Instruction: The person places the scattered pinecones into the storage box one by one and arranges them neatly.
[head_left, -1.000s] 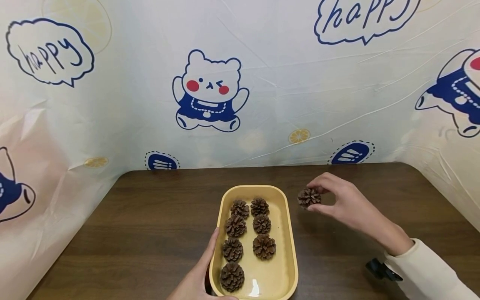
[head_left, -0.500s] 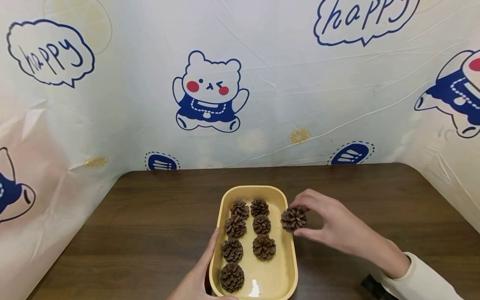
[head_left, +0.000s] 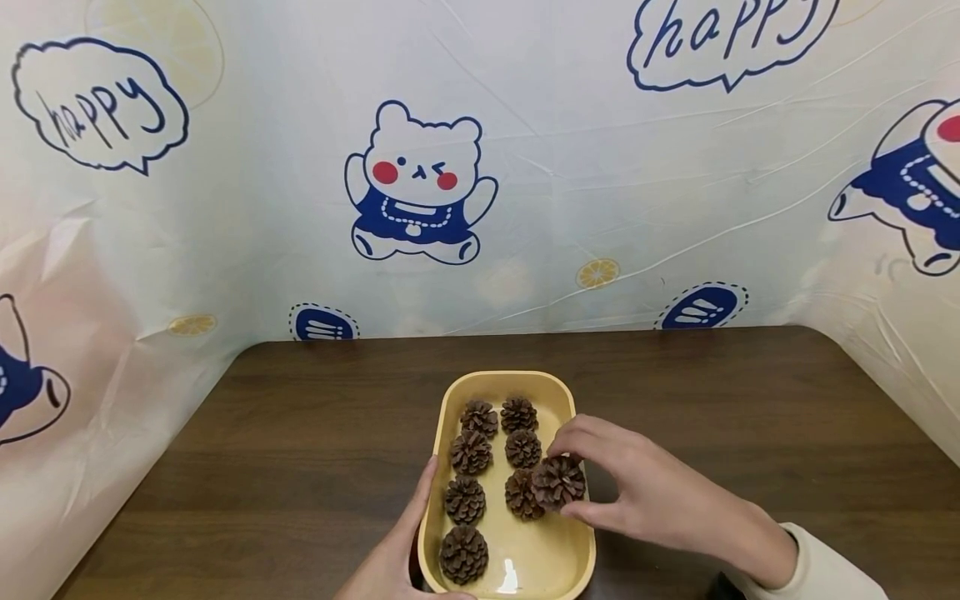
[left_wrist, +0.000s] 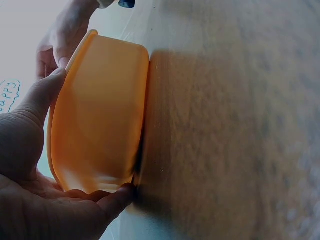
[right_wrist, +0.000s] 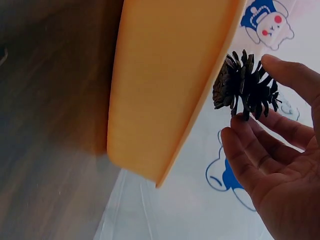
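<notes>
A yellow rectangular tray (head_left: 551, 557) stands on the table with several brown pine cones inside. Four-less columns aside, one row of cones (head_left: 466, 500) runs down its left side and a shorter row (head_left: 523, 448) lies to the right. My left hand (head_left: 390, 554) grips the tray's near left side, its thumb by the rim and fingers low on the wall in the left wrist view. Between thumb and fingers, my right hand (head_left: 645, 487) pinches another pine cone (head_left: 558, 483) above the tray's right part. That cone partly hides one lying beneath. The right wrist view shows the held cone (right_wrist: 245, 85) beyond the rim.
The dark wooden table (head_left: 300, 467) extends on both sides of the tray. A pale curtain (head_left: 540, 167) printed with bears and "happy" bubbles stands behind and at the sides. A black object (head_left: 723, 587) shows beside the right sleeve (head_left: 817, 567).
My right hand has carried its pine cone leftward and nearer, from right of the tray to above the tray's right part. My left hand and the tray have stayed in place.
</notes>
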